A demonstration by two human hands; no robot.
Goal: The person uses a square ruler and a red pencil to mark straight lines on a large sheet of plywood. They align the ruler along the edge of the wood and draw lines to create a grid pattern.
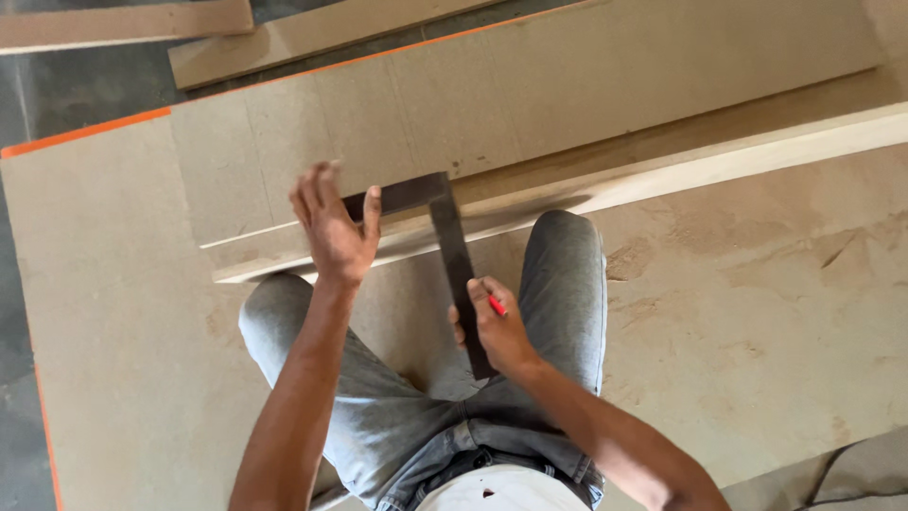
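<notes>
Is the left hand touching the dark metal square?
Touching. In the head view, the left hand lies over one arm of the dark metal square, its thumb and palm pressing it.

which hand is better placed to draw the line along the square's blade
Right, most likely. The right hand holds a red pencil right beside the dark blade of the try square. The left hand rests on the square's other arm, against the wooden plank, apparently steadying it.
</notes>
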